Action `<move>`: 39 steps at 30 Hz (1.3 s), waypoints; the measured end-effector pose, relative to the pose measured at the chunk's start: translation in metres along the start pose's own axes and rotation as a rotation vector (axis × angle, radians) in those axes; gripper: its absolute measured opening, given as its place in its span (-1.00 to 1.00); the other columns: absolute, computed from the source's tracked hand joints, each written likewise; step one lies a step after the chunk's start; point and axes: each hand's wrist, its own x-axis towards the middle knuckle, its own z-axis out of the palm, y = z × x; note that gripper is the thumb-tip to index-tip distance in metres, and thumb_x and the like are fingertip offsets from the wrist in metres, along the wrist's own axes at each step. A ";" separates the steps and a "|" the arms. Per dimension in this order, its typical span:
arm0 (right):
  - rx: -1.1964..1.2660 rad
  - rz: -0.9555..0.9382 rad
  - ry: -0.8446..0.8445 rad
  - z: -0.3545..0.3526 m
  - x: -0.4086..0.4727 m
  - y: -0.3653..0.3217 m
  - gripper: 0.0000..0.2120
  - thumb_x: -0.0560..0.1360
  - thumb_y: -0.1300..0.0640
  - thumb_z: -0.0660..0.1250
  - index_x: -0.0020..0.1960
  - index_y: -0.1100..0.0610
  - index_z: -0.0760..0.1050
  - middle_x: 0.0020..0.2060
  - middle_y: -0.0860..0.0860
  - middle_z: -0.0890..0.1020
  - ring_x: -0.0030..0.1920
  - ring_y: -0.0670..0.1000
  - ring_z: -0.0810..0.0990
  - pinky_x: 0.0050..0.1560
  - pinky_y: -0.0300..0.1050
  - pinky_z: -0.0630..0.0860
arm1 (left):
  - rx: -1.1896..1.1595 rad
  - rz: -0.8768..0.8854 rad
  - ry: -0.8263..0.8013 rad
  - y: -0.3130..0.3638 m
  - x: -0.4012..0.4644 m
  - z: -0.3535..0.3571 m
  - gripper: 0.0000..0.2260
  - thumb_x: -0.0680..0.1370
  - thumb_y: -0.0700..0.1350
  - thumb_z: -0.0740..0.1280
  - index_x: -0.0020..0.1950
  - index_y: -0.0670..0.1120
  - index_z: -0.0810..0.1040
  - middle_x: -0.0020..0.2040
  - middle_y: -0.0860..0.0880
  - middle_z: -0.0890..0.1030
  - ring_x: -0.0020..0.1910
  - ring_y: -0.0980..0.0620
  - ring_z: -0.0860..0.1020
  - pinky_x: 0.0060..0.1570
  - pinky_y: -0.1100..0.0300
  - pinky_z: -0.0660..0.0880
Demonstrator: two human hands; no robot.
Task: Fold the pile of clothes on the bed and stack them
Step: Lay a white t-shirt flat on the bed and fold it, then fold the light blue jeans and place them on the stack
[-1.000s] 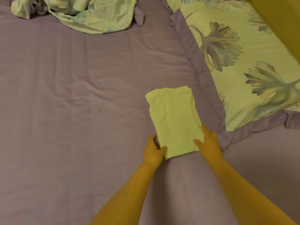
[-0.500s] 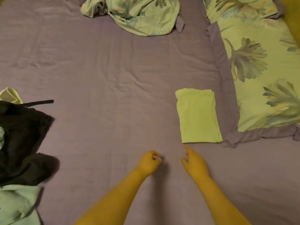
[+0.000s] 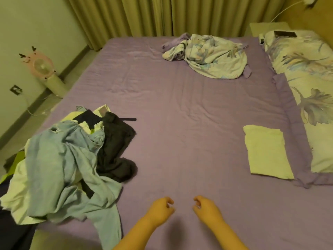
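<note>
A folded pale yellow garment [image 3: 266, 151] lies flat on the purple bed sheet [image 3: 180, 123] at the right, beside the floral pillow. At the left edge sits the unfolded pile of clothes [image 3: 68, 159]: a light blue garment on top, a black one [image 3: 115, 141] to its right, pale ones underneath. My left hand [image 3: 161, 209] and my right hand [image 3: 205, 207] hover over the sheet near the front edge, between pile and folded piece. Both hold nothing, with fingers loosely curled.
A crumpled floral cover [image 3: 207, 55] lies at the far side of the bed. The floral pillow [image 3: 310, 83] runs along the right, with a dark phone-like object [image 3: 285, 34] on its far end. A pink fan [image 3: 43, 69] stands on the floor at left; curtains hang behind.
Both hands let go of the folded yellow garment and drew back toward me. The view swung left and up, bringing the clothes pile into sight.
</note>
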 end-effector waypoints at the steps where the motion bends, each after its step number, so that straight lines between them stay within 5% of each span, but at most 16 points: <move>1: -0.010 -0.020 -0.006 0.008 -0.006 -0.018 -0.63 0.57 0.03 0.21 0.36 0.05 0.39 0.23 -0.02 0.55 0.23 -0.01 0.51 0.17 -0.22 0.40 | -0.007 -0.002 0.025 -0.017 -0.014 -0.009 -0.71 0.61 -0.08 0.23 0.32 -0.10 0.43 -0.04 -0.05 0.51 -0.07 0.02 0.51 0.06 0.14 0.48; 13: -0.072 -0.284 -0.035 0.125 -0.067 -0.210 -0.62 0.56 0.00 0.27 0.34 0.05 0.42 0.25 -0.02 0.55 0.24 -0.09 0.51 0.19 -0.27 0.39 | -0.255 -0.078 0.345 -0.224 -0.170 -0.091 -0.75 0.59 -0.07 0.22 0.26 -0.02 0.48 -0.14 0.01 0.54 -0.14 0.06 0.52 0.00 0.19 0.48; 18: -0.131 -0.383 -0.046 0.141 -0.077 -0.263 -0.63 0.57 0.02 0.24 0.36 0.08 0.41 0.28 0.00 0.52 0.26 -0.05 0.50 0.21 -0.23 0.39 | -0.339 -0.111 0.476 -0.276 -0.203 -0.116 -0.75 0.58 -0.12 0.21 0.24 -0.05 0.52 -0.02 -0.04 0.59 -0.13 0.08 0.50 -0.08 0.27 0.44; 30: -0.089 -0.514 -0.058 0.137 -0.042 -0.345 -0.67 0.57 0.10 0.26 0.32 0.14 0.45 0.19 0.04 0.56 0.14 -0.02 0.53 -0.05 -0.32 0.44 | -0.463 -0.045 0.568 -0.276 -0.189 -0.185 -0.77 0.60 -0.13 0.24 0.24 -0.10 0.51 0.00 -0.10 0.62 -0.09 0.01 0.59 -0.09 0.23 0.50; 39: -0.103 -0.576 -0.091 0.107 0.037 -0.385 -0.67 0.57 0.07 0.24 0.31 0.12 0.46 0.17 0.03 0.56 0.14 -0.02 0.54 0.12 -0.22 0.44 | -0.517 -0.079 0.624 -0.261 -0.134 -0.252 -0.78 0.61 -0.17 0.22 0.23 -0.16 0.50 -0.21 0.03 0.53 -0.28 0.19 0.53 -0.36 0.48 0.42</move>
